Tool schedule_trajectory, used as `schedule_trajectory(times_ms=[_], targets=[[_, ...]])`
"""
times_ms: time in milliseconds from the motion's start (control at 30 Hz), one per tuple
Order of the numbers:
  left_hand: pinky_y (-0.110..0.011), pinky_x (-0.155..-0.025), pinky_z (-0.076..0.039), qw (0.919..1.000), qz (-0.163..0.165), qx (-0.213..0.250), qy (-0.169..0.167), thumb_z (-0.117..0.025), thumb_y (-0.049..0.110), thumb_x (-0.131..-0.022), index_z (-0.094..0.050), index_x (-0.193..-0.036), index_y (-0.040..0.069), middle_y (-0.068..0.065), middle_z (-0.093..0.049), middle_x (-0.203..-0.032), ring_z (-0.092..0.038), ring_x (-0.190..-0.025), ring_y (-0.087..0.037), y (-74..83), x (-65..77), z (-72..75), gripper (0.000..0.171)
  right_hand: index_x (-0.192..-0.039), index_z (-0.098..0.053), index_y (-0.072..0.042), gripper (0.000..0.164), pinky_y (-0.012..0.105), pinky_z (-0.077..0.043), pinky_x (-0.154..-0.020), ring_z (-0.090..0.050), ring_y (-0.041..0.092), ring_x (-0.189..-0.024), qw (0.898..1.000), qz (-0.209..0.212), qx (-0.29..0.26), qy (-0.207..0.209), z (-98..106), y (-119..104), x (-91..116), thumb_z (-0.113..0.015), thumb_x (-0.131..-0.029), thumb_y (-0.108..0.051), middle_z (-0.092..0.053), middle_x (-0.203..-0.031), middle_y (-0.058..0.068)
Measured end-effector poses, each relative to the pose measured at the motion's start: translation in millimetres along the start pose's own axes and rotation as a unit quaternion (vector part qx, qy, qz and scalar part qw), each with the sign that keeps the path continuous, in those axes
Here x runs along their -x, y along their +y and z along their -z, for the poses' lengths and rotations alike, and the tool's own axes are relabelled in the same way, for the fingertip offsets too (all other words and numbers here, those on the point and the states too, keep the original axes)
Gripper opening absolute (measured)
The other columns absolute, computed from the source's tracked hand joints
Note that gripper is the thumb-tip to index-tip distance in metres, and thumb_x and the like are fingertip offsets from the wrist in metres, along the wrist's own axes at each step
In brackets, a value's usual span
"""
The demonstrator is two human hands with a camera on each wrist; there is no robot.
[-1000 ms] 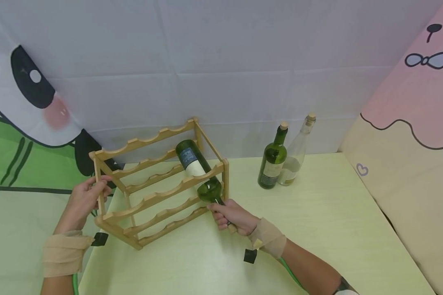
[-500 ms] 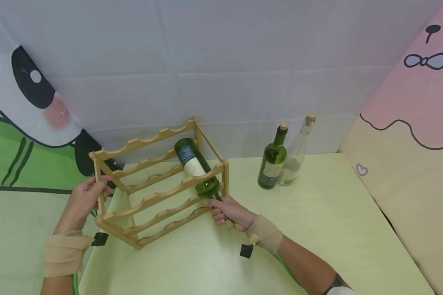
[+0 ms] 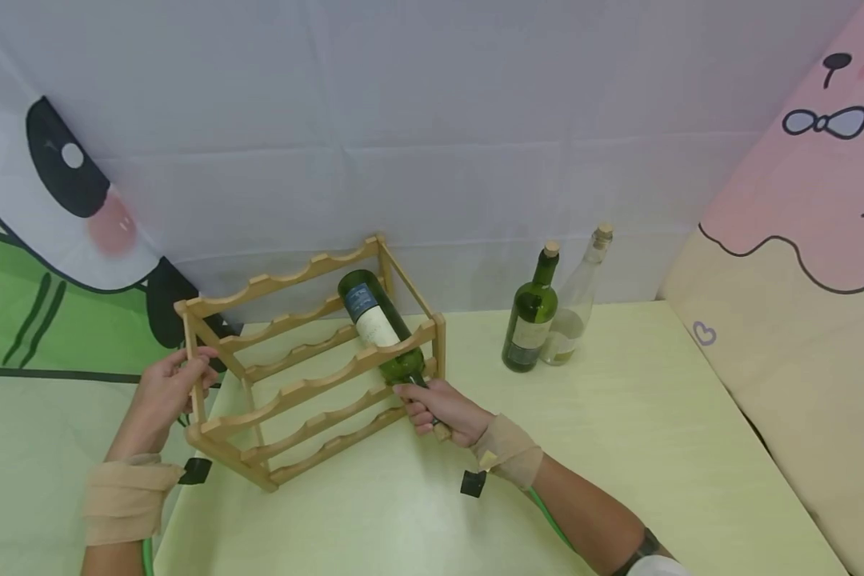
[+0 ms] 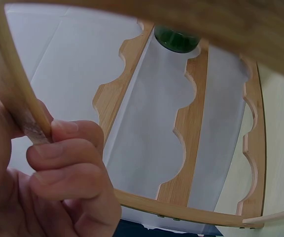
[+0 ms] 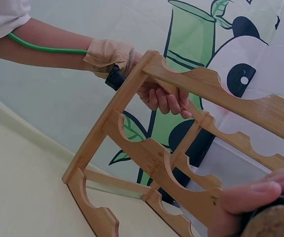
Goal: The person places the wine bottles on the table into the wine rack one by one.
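Note:
A wooden wine rack (image 3: 331, 378) with scalloped rails stands on the left of the table. At its left end, my left hand (image 3: 162, 396) grips the upper side bar; the left wrist view shows the fingers (image 4: 70, 150) curled round that bar. A green wine bottle (image 3: 376, 322) with a blue and white label lies tilted across the rack's right end, base toward the wall. My right hand (image 3: 452, 412) holds its neck in front of the rack. The cork (image 5: 275, 223) pokes out of that hand in the right wrist view. Most of the neck is hidden by the fingers.
To the right of the rack, a corked green bottle (image 3: 530, 320) and a corked clear bottle (image 3: 574, 308) stand upright close together. A pale cloth wall (image 3: 461, 192) rises behind the table (image 3: 619, 440).
My right hand has moved a little left and away from me, and the green bottle has shifted slightly the same way in the rack. The left hand stays on the bar.

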State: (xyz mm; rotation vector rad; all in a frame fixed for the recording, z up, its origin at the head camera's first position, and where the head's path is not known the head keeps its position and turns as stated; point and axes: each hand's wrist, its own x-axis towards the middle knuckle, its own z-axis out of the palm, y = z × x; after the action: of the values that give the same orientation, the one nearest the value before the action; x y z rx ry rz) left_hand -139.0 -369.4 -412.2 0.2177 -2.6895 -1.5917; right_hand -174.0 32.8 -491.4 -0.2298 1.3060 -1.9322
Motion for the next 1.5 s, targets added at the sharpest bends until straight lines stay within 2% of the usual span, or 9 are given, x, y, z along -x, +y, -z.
schedule_trajectory(times_ms=[300,500,833,1100,1333,1500], targets=[[-0.031,-0.056,-0.046,1.0000,0.002,-0.002,-0.001,-0.045,0.034,-0.106,-0.056,-0.116,0.029,0.010,-0.064,-0.083,-0.054,-0.067,-0.009,0.1,-1.5,-2.2,0.016,-0.089,-0.039,-0.013,0.025,0.014,-0.028,-0.047,-0.029,-0.001,-0.049,1.000,-0.008,-0.016,0.016,2,1,-10,-0.057,-0.102,-0.026,-0.030,-0.065,-0.007],[-0.031,-0.056,-0.046,1.0000,0.006,-0.001,-0.001,-0.044,0.032,-0.106,-0.055,-0.117,0.029,0.011,-0.063,-0.082,-0.053,-0.067,-0.009,-0.6,-1.2,0.8,0.016,-0.093,-0.040,-0.013,0.025,0.014,-0.028,-0.047,-0.030,-0.001,-0.050,1.000,-0.009,-0.017,0.011,2,1,-13,-0.058,-0.101,-0.028,-0.032,-0.066,-0.007],[-0.030,-0.054,-0.046,0.9999,-0.002,0.014,-0.004,-0.045,0.031,-0.106,-0.056,-0.115,0.031,0.011,-0.063,-0.081,-0.054,-0.066,-0.009,-3.4,-3.3,-0.1,0.014,-0.089,-0.041,-0.013,0.029,0.014,-0.026,-0.044,-0.028,-0.002,-0.048,0.999,-0.017,-0.031,0.019,4,0,-12,-0.060,-0.100,-0.032,-0.029,-0.065,-0.007],[-0.029,-0.050,-0.043,1.0000,-0.004,0.006,-0.005,-0.044,0.032,-0.106,-0.055,-0.116,0.030,0.010,-0.063,-0.081,-0.050,-0.063,-0.008,-3.9,-0.1,0.2,0.014,-0.085,-0.043,-0.011,0.033,0.013,-0.025,-0.043,-0.028,-0.002,-0.045,0.998,-0.037,-0.054,0.020,3,2,-16,-0.060,-0.099,-0.035,-0.028,-0.063,-0.008],[-0.029,-0.052,-0.044,0.9999,-0.003,0.016,-0.006,-0.045,0.031,-0.106,-0.056,-0.115,0.031,0.010,-0.063,-0.082,-0.052,-0.065,-0.008,-2.7,0.8,0.3,0.014,-0.087,-0.045,-0.010,0.035,0.013,-0.025,-0.042,-0.029,-0.002,-0.046,0.997,-0.038,-0.058,0.026,5,7,-21,-0.061,-0.098,-0.040,-0.035,-0.065,-0.008],[-0.029,-0.051,-0.043,0.9999,-0.005,0.015,-0.004,-0.045,0.032,-0.106,-0.056,-0.116,0.030,0.010,-0.063,-0.082,-0.051,-0.064,-0.008,-1.5,0.2,-1.0,0.015,-0.086,-0.046,-0.010,0.039,0.013,-0.025,-0.043,-0.029,-0.001,-0.046,0.998,-0.032,-0.040,0.032,6,7,-21,-0.061,-0.097,-0.044,-0.036,-0.064,-0.008]])
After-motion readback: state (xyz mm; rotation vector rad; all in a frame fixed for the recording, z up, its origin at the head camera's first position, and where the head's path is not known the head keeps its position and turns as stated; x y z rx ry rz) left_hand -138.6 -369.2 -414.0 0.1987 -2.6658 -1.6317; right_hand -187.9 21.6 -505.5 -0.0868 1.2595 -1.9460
